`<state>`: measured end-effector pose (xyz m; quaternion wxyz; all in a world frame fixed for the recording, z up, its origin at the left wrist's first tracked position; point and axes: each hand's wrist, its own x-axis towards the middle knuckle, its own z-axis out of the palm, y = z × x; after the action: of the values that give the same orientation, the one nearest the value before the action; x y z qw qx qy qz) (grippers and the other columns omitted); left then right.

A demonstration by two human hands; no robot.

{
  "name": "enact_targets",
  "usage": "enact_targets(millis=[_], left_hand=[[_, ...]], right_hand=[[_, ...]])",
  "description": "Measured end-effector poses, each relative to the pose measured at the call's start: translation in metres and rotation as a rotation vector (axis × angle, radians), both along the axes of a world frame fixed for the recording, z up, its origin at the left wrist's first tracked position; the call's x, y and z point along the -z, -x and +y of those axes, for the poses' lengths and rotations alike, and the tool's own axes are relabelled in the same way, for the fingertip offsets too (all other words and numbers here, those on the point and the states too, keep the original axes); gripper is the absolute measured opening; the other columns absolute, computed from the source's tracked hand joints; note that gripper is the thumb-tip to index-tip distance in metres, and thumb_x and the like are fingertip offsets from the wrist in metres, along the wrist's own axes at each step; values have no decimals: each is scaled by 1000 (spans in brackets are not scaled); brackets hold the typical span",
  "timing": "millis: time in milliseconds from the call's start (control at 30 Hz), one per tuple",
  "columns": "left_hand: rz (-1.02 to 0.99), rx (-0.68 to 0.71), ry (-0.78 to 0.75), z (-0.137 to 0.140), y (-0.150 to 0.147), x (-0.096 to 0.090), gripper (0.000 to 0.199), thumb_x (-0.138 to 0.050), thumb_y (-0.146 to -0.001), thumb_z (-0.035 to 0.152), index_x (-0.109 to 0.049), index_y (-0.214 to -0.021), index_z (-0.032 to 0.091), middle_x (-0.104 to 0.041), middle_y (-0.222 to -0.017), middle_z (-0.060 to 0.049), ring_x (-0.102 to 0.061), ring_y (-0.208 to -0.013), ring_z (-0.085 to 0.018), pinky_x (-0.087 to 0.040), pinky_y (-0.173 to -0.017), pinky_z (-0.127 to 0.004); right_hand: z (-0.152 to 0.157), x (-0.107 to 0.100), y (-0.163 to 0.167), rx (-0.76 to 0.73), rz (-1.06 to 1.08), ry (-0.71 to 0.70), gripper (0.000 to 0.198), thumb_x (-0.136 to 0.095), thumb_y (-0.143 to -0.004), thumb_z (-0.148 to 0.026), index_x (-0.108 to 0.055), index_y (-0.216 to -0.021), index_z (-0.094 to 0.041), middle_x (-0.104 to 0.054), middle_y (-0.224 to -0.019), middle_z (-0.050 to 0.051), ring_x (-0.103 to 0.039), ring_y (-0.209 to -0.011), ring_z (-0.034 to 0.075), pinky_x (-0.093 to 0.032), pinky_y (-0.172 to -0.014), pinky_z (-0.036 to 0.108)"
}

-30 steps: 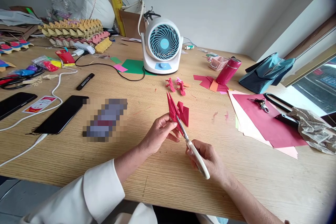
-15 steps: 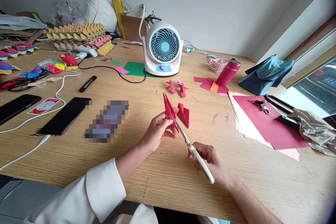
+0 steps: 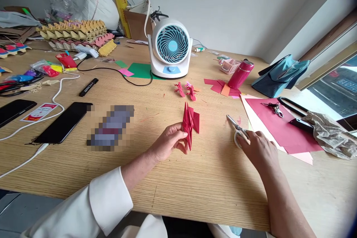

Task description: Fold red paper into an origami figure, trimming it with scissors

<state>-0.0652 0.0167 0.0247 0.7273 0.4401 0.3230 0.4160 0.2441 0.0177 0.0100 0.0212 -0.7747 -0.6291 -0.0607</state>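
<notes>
Pinched between the thumb and fingers of my left hand (image 3: 171, 139) is a pointed piece of folded red paper (image 3: 188, 126), held upright above the table. A second folded red piece (image 3: 196, 122) lies just behind it, partly covered. My right hand (image 3: 260, 150) is over at the right with its fingers on the handles of the scissors (image 3: 235, 123). The white-handled scissors are down at the tabletop, blades pointing to the back left, one handle loop hidden under the hand. Two small folded red paper figures (image 3: 191, 93) lie farther back.
A white fan (image 3: 170, 70) stands at the back middle. On the right are red paper sheets (image 3: 279, 134) with keys, a red bottle (image 3: 240, 75) and a teal bag (image 3: 279, 78). Phones (image 3: 63, 122), a black marker (image 3: 88, 87) and cables lie left.
My right hand has carried the scissors away from the folded paper, right and down to the tabletop. My left hand has turned the paper more upright and moved it slightly right.
</notes>
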Motion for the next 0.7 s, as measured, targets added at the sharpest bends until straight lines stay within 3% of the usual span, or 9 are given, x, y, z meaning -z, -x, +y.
enact_targets(millis=[133,200,300,333,400,467,533,600,700], left_hand=[[12,75,2,-2,0,0,14,-62,-76,29,-57,-79,17,-59,-63,2,-57,-50,-9,-54,-45,-21],[17,111,-1,-3,0,1,14,-62,-77,29,-57,-80,16,-59,-64,2,-58,-51,-10,-54,-46,-21],[17,182,2,-4,0,2,13,-62,-77,27,-58,-82,16,-59,-66,2,-59,-52,-10,-54,-46,-21],[19,212,6,-5,0,2,13,-62,-77,27,-58,-83,16,-59,-67,2,-59,-52,-10,-55,-46,-21],[33,279,13,-6,0,4,13,-62,-78,27,-58,-84,16,-59,-67,1,-60,-52,-10,-55,-47,-21],[70,345,11,-8,-1,5,12,-60,-79,26,-59,-85,15,-60,-67,1,-61,-52,-11,-55,-48,-22],[126,404,-8,-9,-1,6,13,-59,-80,25,-60,-89,15,-62,-66,0,-62,-53,-12,-56,-50,-23],[195,428,-44,-10,-2,7,16,-57,-82,24,-61,-95,15,-63,-66,0,-63,-54,-12,-56,-52,-22],[277,374,-138,-9,-2,6,13,-58,-86,25,-60,-93,15,-63,-70,0,-62,-56,-11,-55,-54,-21]], right_hand=[[0,0,-8,12,-40,4,36,-50,-92,-43,-73,-101,-16,-65,-99,17,-63,-92,33,-44,-73,41],[0,-1,-4,-13,9,-72,36,-51,-91,-43,-74,-95,-15,-65,-98,18,-62,-95,34,-45,-75,42],[-4,-7,18,-146,390,-244,35,-51,-92,-43,-73,-96,-16,-67,-98,15,-63,-90,28,-47,-78,40],[-6,-10,29,-221,621,-229,36,-52,-92,-46,-72,-98,-17,-68,-99,13,-64,-86,25,-48,-77,38],[-10,-17,54,-374,1082,-4,41,-57,-91,-53,-69,-107,-18,-71,-100,10,-64,-87,21,-50,-78,34],[-15,-21,77,-454,1396,173,44,-59,-90,-57,-67,-112,-19,-71,-99,8,-63,-85,18,-49,-77,31],[-18,-23,94,-475,1544,267,39,-67,-86,-54,-69,-100,-18,-68,-88,4,-59,-79,15,-47,-74,29],[-19,-23,103,-439,1660,275,35,-75,-80,-52,-67,-85,-18,-64,-76,0,-54,-68,12,-45,-68,27],[-19,-18,108,-371,1752,229,34,-81,-74,-48,-63,-78,-18,-62,-70,-2,-51,-62,10,-43,-62,25]])
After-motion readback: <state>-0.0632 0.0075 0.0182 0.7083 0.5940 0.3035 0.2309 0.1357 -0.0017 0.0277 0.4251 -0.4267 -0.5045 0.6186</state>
